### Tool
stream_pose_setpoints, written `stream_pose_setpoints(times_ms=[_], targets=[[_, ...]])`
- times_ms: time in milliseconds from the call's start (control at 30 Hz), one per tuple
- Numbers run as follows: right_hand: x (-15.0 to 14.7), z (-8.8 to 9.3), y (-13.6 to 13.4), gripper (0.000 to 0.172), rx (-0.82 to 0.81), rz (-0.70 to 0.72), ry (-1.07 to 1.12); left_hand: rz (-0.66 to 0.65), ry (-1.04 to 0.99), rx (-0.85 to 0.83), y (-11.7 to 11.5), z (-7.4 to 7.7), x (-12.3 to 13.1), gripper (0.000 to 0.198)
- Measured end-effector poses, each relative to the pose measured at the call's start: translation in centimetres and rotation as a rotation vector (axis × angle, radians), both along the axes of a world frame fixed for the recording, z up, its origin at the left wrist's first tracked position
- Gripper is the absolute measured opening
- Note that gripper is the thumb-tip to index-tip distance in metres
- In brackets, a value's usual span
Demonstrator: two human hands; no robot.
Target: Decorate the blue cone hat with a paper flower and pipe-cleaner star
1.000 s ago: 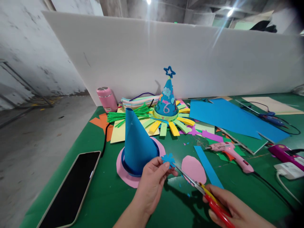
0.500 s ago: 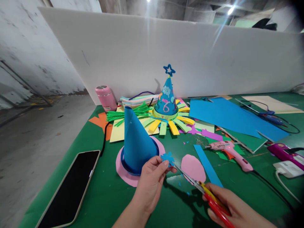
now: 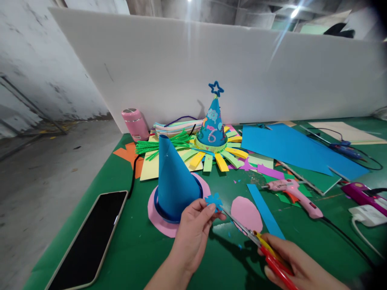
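Between the fingertips of my left hand (image 3: 198,225) is a small blue paper snowflake (image 3: 214,202) with notched edges. My right hand (image 3: 296,257) grips scissors (image 3: 272,255) with red and yellow handles, their blade tips touching the snowflake's lower right edge. Behind my left hand stands a plain blue paper cone hat (image 3: 175,181) on a pink paper brim (image 3: 152,211). A pink paper oval (image 3: 246,213) lies under the scissor blades, with tiny blue scraps near it. A blue paper strip (image 3: 266,211) is to its right.
A decorated cone hat (image 3: 211,125) with a star stands behind, near green pipe cleaners (image 3: 160,145) and a pink bottle (image 3: 135,125). At left lies a phone (image 3: 90,237). A pink glue gun (image 3: 294,195), blue sheets (image 3: 290,147) and a white plug (image 3: 367,214) occupy the right.
Almost nothing differs. The view has shifted very slightly; both hands, the snowflake and the scissors keep nearly the same positions.
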State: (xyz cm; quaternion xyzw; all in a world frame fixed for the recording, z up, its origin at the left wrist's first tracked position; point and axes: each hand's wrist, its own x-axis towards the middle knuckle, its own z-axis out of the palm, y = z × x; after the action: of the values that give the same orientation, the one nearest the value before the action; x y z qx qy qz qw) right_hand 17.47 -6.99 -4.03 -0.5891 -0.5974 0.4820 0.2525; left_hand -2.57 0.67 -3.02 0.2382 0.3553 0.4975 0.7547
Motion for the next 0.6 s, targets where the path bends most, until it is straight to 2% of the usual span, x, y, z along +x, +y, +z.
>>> stream_pose_setpoints(times_ms=[300,600], targets=[[-0.2,0.8,0.0,0.016,0.032,0.042,-0.083,0.007,-0.015,-0.017,0.0,0.2,0.1,0.011],[-1.0,1.1,0.2,0.011,0.065,-0.039,-0.105,0.006,0.000,-0.010,0.0,0.1,0.1,0.009]])
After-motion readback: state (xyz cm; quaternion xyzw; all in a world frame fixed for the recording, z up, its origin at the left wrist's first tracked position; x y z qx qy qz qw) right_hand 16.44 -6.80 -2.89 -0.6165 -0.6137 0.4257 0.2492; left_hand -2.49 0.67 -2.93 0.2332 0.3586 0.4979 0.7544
